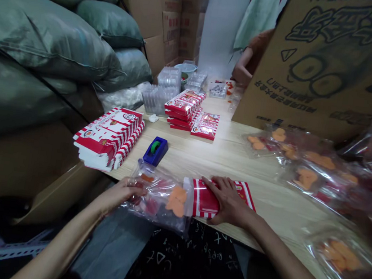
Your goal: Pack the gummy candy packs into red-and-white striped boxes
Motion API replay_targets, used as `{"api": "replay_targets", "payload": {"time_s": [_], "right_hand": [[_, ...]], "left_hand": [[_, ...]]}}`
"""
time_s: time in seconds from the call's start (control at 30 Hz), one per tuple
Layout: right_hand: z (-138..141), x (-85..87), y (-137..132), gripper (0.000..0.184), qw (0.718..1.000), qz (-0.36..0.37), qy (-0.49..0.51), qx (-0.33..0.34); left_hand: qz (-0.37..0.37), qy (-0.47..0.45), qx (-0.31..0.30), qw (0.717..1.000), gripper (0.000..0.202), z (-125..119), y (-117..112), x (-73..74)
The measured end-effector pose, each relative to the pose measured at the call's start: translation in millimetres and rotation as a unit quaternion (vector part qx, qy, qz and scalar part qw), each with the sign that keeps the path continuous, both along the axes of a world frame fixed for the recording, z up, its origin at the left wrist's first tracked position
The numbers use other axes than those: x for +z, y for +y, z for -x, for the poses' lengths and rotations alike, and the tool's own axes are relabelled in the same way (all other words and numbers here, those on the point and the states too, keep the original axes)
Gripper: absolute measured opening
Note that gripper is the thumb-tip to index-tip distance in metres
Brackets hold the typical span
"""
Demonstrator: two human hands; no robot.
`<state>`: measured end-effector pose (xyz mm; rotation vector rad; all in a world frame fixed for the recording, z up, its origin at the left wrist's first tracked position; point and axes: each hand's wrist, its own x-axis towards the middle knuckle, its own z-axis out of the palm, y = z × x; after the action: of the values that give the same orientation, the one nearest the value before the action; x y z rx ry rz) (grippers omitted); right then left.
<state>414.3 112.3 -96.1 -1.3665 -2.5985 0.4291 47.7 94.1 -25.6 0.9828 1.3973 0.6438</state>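
Near the table's front edge, my left hand is closed on the left end of a clear plastic bag. Orange and reddish pieces show through the plastic. The bag's right end meets the open end of a red-and-white striped box; whether it reaches inside I cannot tell. My right hand lies over that box with fingers spread, pressing it flat on the table. Just beyond the bag stands a blue tape dispenser with a green core.
A stack of flat red-and-white cartons lies at left. Packed boxes are piled farther back, near clear plastic trays. Several filled bags cover the right side, before a large cardboard box. Another person's arm shows behind it.
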Motion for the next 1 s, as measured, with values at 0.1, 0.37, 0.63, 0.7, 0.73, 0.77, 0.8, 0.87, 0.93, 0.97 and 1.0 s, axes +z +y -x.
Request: {"api": "replay_targets", "payload": {"time_s": [0.1,0.37,0.63,0.7,0.73,0.77,0.8,0.87,0.93,0.97,1.0], "right_hand": [[-1.6,2.0,1.0,0.128,1.000,0.010,-0.002,0.021],[-1.1,8.9,-1.7,0.124,1.000,0.016,0.007,0.023],[1.3,4.5,-5.3,0.134,1.000,-0.003,0.008,0.022],[2.5,4.5,-6.6,0.135,1.000,-0.006,0.008,0.026],[3.2,4.7,-7.3,0.135,1.000,-0.008,0.006,0.025],[3.8,5.0,-7.9,0.136,1.000,-0.011,0.004,0.022],[4.4,5.2,-8.5,0.136,1.000,-0.014,0.002,0.020],[4.9,5.2,-9.4,0.135,1.000,-0.019,-0.002,0.016],[4.5,4.2,-9.9,0.135,1.000,-0.022,-0.002,0.013],[4.0,3.4,-10.1,0.134,1.000,-0.024,-0.002,0.012],[3.6,2.5,-10.2,0.133,1.000,-0.026,-0.002,0.011]], "left_hand": [[0.004,-0.004,-0.008,1.000,0.024,4.4,11.5,1.4],[-0.062,-0.036,0.061,0.996,0.039,-30.1,21.4,-18.1],[-0.190,0.091,0.085,0.974,0.023,-34.9,4.4,-39.1],[-0.190,0.089,0.101,0.972,0.021,-36.4,4.2,-36.4],[-0.188,0.085,0.113,0.972,0.021,-37.9,3.8,-35.4],[-0.186,0.081,0.126,0.971,0.021,-39.9,3.2,-35.4],[-0.185,0.077,0.136,0.970,0.021,-42.1,2.2,-36.6],[-0.179,0.063,0.149,0.970,0.020,-46.8,-0.8,-43.4],[-0.170,0.041,0.162,0.971,0.024,-51.0,-4.6,-53.3],[-0.164,0.027,0.168,0.972,0.027,-52.8,-6.5,-58.0],[-0.159,0.014,0.173,0.972,0.031,-54.5,-8.6,-61.7]]}}
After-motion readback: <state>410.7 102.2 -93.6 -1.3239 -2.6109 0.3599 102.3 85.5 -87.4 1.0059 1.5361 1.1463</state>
